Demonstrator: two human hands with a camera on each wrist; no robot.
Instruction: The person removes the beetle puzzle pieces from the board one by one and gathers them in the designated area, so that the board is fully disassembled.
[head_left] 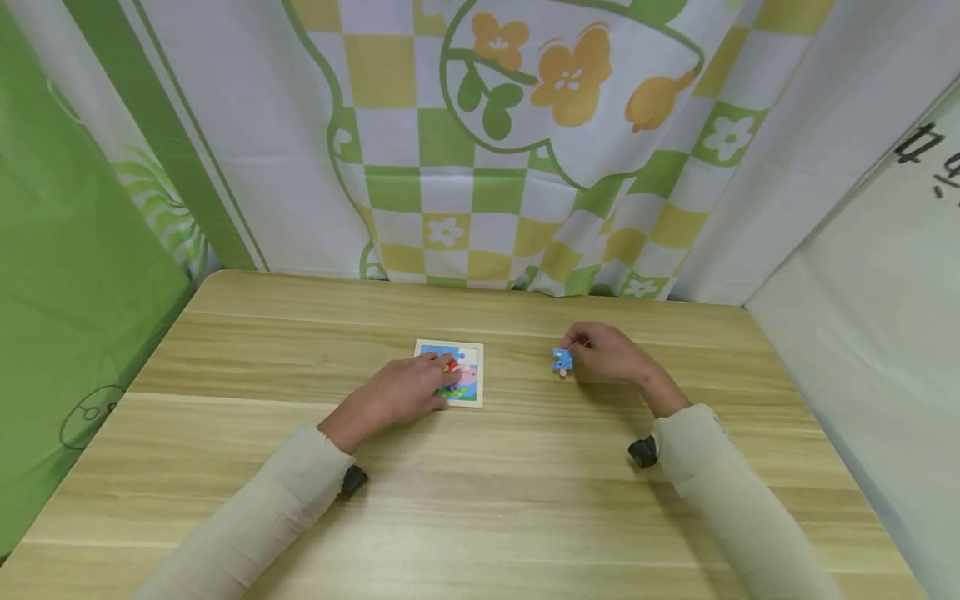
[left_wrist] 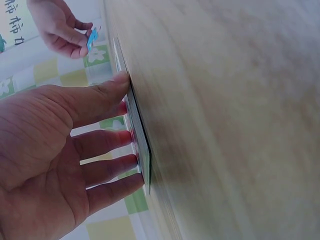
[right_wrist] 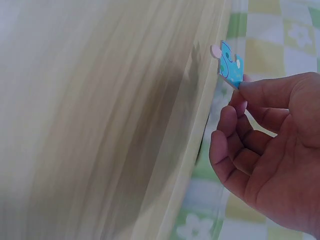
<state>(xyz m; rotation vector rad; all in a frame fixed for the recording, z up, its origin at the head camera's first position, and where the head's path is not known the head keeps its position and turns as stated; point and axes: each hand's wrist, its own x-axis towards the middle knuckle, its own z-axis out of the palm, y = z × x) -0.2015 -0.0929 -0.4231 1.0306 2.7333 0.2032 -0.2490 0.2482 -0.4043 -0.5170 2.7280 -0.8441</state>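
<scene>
A small square jigsaw puzzle [head_left: 481, 385] in a pale frame lies on the table, its picture blue, green, red and pink. At its upper right corner a pale gap shows in the picture. My left hand [head_left: 401, 392] rests on its left part, fingers nearly straight and fingertips on the surface, the thumb at the near edge in the left wrist view. Off to the right, my right hand [head_left: 611, 358] pinches a blue puzzle piece [right_wrist: 231, 65] between thumb and forefinger. That piece has a pink knob and is held up over the table; its other fingers curl loosely below.
The wooden table [head_left: 480, 517] runs back to a green, yellow and white checked curtain [head_left: 442, 192]. A white wall sheet with black writing [head_left: 918, 143] stands at the right, green cloth [head_left: 67, 250] at the left. Both wrists wear black devices [head_left: 642, 451].
</scene>
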